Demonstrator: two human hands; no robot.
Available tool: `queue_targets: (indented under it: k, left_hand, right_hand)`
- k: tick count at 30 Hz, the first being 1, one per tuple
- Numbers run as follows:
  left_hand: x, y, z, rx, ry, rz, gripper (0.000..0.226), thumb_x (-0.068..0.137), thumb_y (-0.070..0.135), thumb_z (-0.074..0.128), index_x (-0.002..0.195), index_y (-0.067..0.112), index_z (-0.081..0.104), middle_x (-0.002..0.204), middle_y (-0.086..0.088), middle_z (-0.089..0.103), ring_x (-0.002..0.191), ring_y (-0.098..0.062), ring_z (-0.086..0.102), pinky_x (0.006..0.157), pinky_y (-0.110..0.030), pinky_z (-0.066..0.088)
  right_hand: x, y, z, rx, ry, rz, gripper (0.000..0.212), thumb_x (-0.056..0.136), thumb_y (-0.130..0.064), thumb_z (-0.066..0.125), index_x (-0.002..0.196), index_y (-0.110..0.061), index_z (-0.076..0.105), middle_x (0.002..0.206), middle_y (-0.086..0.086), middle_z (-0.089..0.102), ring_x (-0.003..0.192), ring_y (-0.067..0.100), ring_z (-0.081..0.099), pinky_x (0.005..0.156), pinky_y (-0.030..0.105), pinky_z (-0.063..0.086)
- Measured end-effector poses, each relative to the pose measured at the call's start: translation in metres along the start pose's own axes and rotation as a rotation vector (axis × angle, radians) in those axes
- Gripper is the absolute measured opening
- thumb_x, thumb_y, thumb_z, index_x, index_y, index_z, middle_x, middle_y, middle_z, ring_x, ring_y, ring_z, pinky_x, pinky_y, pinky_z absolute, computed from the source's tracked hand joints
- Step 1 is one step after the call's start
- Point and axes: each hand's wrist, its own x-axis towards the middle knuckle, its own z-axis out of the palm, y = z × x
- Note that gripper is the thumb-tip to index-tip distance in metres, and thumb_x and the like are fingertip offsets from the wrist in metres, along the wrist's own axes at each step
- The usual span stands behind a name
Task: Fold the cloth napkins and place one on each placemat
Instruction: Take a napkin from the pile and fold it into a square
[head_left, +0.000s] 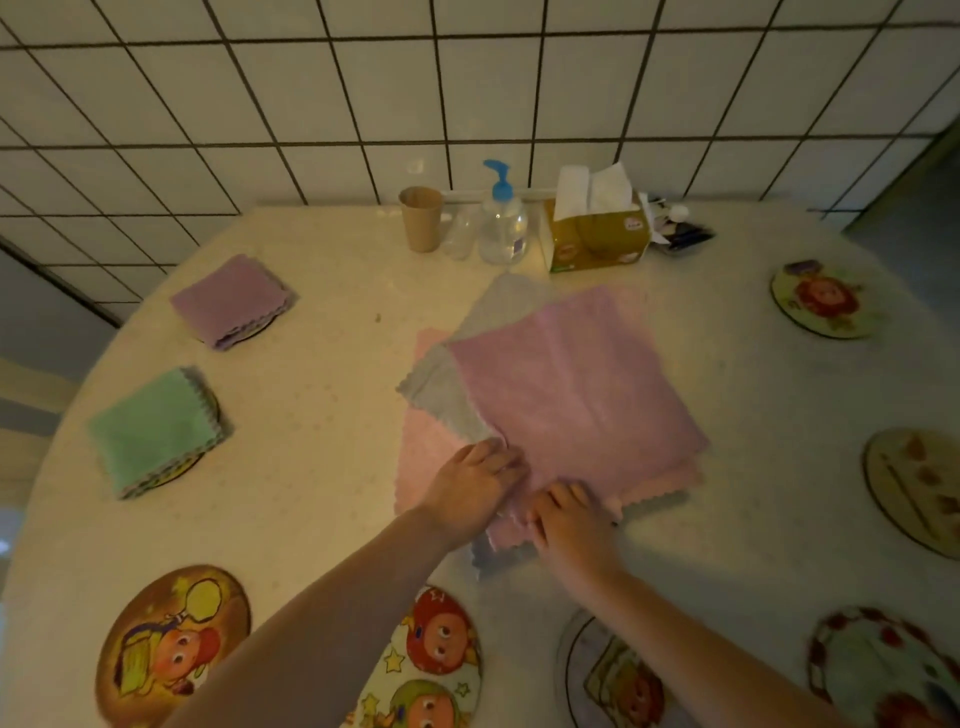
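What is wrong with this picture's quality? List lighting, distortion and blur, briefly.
Head view: dim, warm yellowish light on the left of the table, cooler and bluish on the right; wide-angle lens bows the wall tile lines and table rim; soft throughout, with the near placemats at the bottom right smeared; both hands, left hand and right hand, are slightly blurred on the pink napkin.
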Motion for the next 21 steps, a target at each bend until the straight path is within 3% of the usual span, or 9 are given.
queue_targets:
  k: [2, 4, 8, 10, 12, 14, 17, 19, 21]
  left_hand:
    - [0.001, -0.002, 0.0, 0.013, 0.004, -0.024, 0.041, 0.084, 0.022, 0.061, 0.125, 0.023, 0.061, 0.132, 0.002, 0.058, 0.122, -0.027, 0.052, 0.098, -0.036, 0.046]
    - [0.004, -0.007, 0.001, 0.05, 0.024, -0.068, 0.045, 0.08, 0.026, 0.07, 0.124, 0.024, 0.061, 0.13, 0.001, 0.058, 0.121, -0.03, 0.053, 0.097, -0.039, 0.046]
    - [0.01, -0.018, -0.001, 0.111, -0.024, -0.136, 0.048, 0.077, 0.034, 0.072, 0.123, 0.026, 0.062, 0.13, 0.001, 0.059, 0.125, -0.035, 0.05, 0.099, -0.046, 0.044]
    - [0.014, -0.021, -0.002, 0.116, -0.035, -0.114, 0.051, 0.081, 0.035, 0.067, 0.13, 0.024, 0.057, 0.137, 0.0, 0.054, 0.132, -0.034, 0.043, 0.103, -0.046, 0.039]
    - [0.02, -0.023, -0.001, 0.091, -0.038, -0.105, 0.055, 0.086, 0.034, 0.06, 0.139, 0.021, 0.047, 0.145, -0.001, 0.046, 0.138, -0.032, 0.036, 0.107, -0.046, 0.034]
    - [0.029, -0.025, -0.005, 0.054, -0.024, -0.127, 0.058, 0.088, 0.03, 0.06, 0.143, 0.021, 0.042, 0.146, -0.001, 0.045, 0.137, -0.03, 0.037, 0.102, -0.044, 0.04]
    - [0.047, -0.035, -0.011, -0.022, 0.015, -0.169, 0.053, 0.09, 0.026, 0.059, 0.141, 0.02, 0.045, 0.142, -0.003, 0.049, 0.131, -0.028, 0.044, 0.09, -0.041, 0.048]
    - [0.062, -0.044, -0.016, -0.133, 0.066, -0.21, 0.047, 0.088, 0.017, 0.059, 0.134, 0.015, 0.053, 0.136, -0.009, 0.054, 0.125, -0.032, 0.048, 0.092, -0.045, 0.049]
    - [0.078, -0.055, -0.02, -0.257, 0.126, -0.27, 0.04, 0.087, 0.012, 0.056, 0.126, 0.008, 0.06, 0.129, -0.017, 0.059, 0.119, -0.037, 0.053, 0.099, -0.046, 0.046]
  right_hand:
    - [0.001, -0.003, -0.007, -0.013, -0.023, 0.01, 0.025, 0.077, -0.044, 0.055, 0.076, -0.02, 0.064, 0.075, -0.004, 0.061, 0.072, 0.019, 0.057, 0.064, 0.028, 0.047]
    - [0.002, -0.006, -0.011, -0.032, -0.07, 0.034, 0.037, 0.065, -0.052, 0.07, 0.079, -0.018, 0.065, 0.076, -0.003, 0.062, 0.073, 0.019, 0.06, 0.059, 0.029, 0.05]
    - [0.003, -0.006, -0.008, 0.008, -0.051, 0.048, 0.026, 0.062, -0.036, 0.081, 0.073, -0.021, 0.062, 0.072, -0.003, 0.059, 0.07, 0.02, 0.057, 0.053, 0.03, 0.049]
    - [0.005, -0.004, -0.013, 0.102, -0.04, 0.055, 0.019, 0.068, -0.032, 0.075, 0.073, -0.024, 0.059, 0.074, -0.006, 0.057, 0.071, 0.017, 0.056, 0.052, 0.03, 0.047]
    - [0.009, 0.001, -0.027, 0.235, 0.001, 0.082, 0.011, 0.079, -0.033, 0.058, 0.075, -0.025, 0.05, 0.08, -0.008, 0.05, 0.068, 0.012, 0.051, 0.05, 0.026, 0.043]
    - [0.016, 0.006, -0.05, 0.347, 0.027, 0.081, 0.011, 0.083, -0.03, 0.048, 0.076, -0.026, 0.04, 0.081, -0.009, 0.042, 0.06, 0.01, 0.044, 0.047, 0.02, 0.038]
    - [0.03, 0.015, -0.094, 0.486, 0.09, 0.041, 0.011, 0.082, -0.017, 0.053, 0.077, -0.017, 0.043, 0.074, -0.004, 0.044, 0.058, 0.016, 0.041, 0.047, 0.015, 0.032]
    - [0.041, 0.023, -0.122, 0.552, 0.124, 0.014, 0.008, 0.08, -0.015, 0.053, 0.077, -0.013, 0.046, 0.068, 0.002, 0.051, 0.058, 0.018, 0.045, 0.048, 0.021, 0.036]
    - [0.052, 0.033, -0.142, 0.643, 0.129, 0.009, 0.009, 0.083, -0.021, 0.049, 0.078, -0.016, 0.044, 0.071, 0.011, 0.061, 0.052, 0.018, 0.052, 0.051, 0.036, 0.043]
